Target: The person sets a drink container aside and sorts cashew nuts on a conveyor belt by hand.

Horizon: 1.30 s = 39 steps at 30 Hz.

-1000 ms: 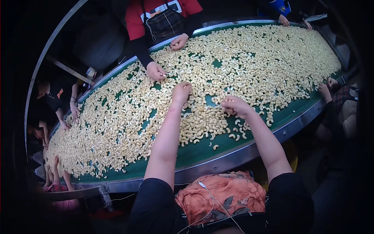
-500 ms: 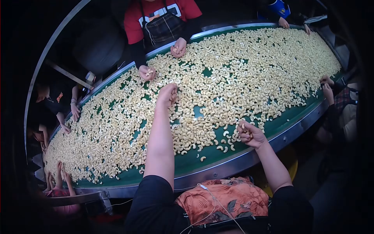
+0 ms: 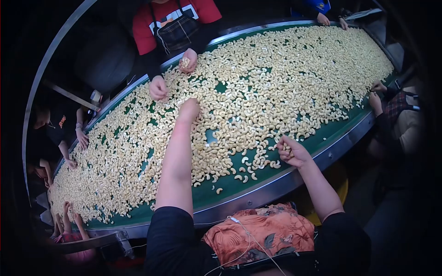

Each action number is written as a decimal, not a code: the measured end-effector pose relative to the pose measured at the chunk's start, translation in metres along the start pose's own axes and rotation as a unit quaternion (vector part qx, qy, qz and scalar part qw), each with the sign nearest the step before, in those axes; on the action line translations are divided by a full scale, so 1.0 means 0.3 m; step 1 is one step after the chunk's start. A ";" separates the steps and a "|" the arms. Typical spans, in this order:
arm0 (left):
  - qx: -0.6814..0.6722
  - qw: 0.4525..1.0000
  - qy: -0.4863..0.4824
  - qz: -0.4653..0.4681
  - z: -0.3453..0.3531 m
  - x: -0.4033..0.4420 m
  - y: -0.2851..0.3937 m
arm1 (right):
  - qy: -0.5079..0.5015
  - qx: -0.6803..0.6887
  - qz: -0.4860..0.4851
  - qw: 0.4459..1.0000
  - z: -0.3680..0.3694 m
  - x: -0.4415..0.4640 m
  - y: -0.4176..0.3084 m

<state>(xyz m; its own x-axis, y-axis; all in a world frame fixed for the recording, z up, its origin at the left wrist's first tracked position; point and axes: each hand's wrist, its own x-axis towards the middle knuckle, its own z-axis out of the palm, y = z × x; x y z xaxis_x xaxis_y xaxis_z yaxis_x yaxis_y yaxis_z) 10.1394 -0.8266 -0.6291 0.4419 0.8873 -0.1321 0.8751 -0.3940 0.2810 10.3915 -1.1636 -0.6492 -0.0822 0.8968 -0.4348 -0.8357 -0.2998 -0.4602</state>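
Pale cashew nuts (image 3: 258,106) lie thickly spread over a green belt (image 3: 271,177). My left hand (image 3: 189,110) reaches out to the middle of the belt, low over the nuts. Its fingers curl downward, and their tips are hidden behind the hand. Nearer the belt's front edge, my right hand (image 3: 294,152) is raised just above the belt, palm turned up and fingers folded around a few cashews. Several loose cashews (image 3: 246,169) lie on the green surface to the left of it.
A metal rail (image 3: 271,188) borders the belt in front of me. Across from me, a co-worker in a red shirt (image 3: 207,11) has two hands (image 3: 188,60) over the nuts. Other people's hands (image 3: 82,139) work at both ends. A yellow container (image 3: 340,186) stands below the rail.
The cashews have shifted left along with the belt. My left hand has moved slightly left among the nuts; my right hand stays near the front edge, still closed. The co-worker's hands opposite have moved left.
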 end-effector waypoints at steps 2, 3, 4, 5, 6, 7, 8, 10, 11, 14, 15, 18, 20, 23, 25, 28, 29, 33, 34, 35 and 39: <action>-0.371 0.923 -0.092 -0.041 -0.034 -0.089 0.049 | 0.056 -0.128 -0.072 0.988 0.017 -0.001 -0.062; -0.524 0.844 -0.106 -0.046 -0.004 -0.110 0.051 | 0.108 -0.208 -0.110 0.966 0.005 0.015 -0.082; -0.662 0.739 -0.115 -0.051 0.019 -0.134 0.055 | 0.159 -0.288 -0.146 0.933 -0.008 0.035 -0.103; -0.697 0.709 -0.093 -0.055 0.017 -0.185 0.140 | 0.176 -0.352 -0.199 0.897 -0.019 0.068 -0.118; -0.714 0.693 -0.088 -0.059 0.025 -0.219 0.213 | 0.190 -0.415 -0.251 0.854 -0.028 0.111 -0.128; -0.707 0.695 -0.121 -0.055 0.054 -0.224 0.260 | 0.202 -0.474 -0.299 0.803 -0.026 0.142 -0.143; -0.699 0.697 -0.154 -0.050 0.083 -0.229 0.306 | 0.198 -0.539 -0.317 0.755 -0.013 0.160 -0.163; -0.639 0.747 -0.180 -0.033 0.153 -0.246 0.426 | 0.190 -0.705 -0.344 0.591 0.034 0.190 -0.191; -0.600 0.777 -0.191 -0.019 0.178 -0.266 0.480 | 0.192 -0.753 -0.311 0.547 0.039 0.209 -0.190; -0.523 0.828 -0.199 -0.015 0.209 -0.326 0.563 | 0.177 -0.805 -0.258 0.504 0.033 0.229 -0.192; -0.490 0.853 -0.178 -0.008 0.210 -0.323 0.575 | 0.159 -0.797 -0.253 0.525 0.028 0.219 -0.199; -0.374 0.923 -0.072 0.060 0.235 -0.262 0.595 | 0.103 -0.697 -0.188 0.684 -0.036 0.175 -0.222; -0.278 0.948 -0.004 0.154 0.231 -0.222 0.637 | 0.088 -0.524 -0.068 0.845 -0.064 0.122 -0.241; -0.118 0.980 -0.045 0.154 0.221 -0.187 0.732 | 0.106 -0.432 -0.050 0.894 -0.113 0.056 -0.245; -0.016 0.983 -0.024 0.180 0.247 -0.175 0.761 | 0.130 -0.429 -0.059 0.892 -0.124 0.023 -0.269; 0.007 0.987 -0.067 0.146 0.274 -0.184 0.774 | 0.139 -0.450 -0.109 0.875 -0.165 0.019 -0.290; -0.070 0.982 -0.090 0.149 0.271 -0.180 0.749 | 0.132 -0.484 -0.119 0.857 -0.146 0.001 -0.302; -0.651 0.726 -0.220 0.022 0.237 -0.267 0.624 | 0.077 -0.609 -0.099 0.783 -0.126 -0.031 -0.297; -0.695 0.690 -0.199 -0.013 0.187 -0.329 0.629 | 0.049 -0.650 -0.116 0.749 -0.100 -0.050 -0.284; -0.703 0.682 -0.198 -0.028 0.184 -0.359 0.615 | 0.020 -0.689 -0.132 0.712 -0.086 -0.062 -0.265; -0.634 0.746 -0.202 -0.026 0.252 -0.437 0.653 | -0.002 -0.772 -0.150 0.618 -0.098 -0.074 -0.203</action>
<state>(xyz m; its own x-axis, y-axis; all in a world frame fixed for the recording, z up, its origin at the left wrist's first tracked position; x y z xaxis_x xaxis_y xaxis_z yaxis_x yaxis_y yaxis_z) 10.2678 -1.0383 -0.6285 0.6612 0.6484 -0.3775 0.1161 0.4087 0.9053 10.4603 -1.1750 -0.6343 -0.0538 0.9872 -0.1502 0.6998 -0.0700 -0.7109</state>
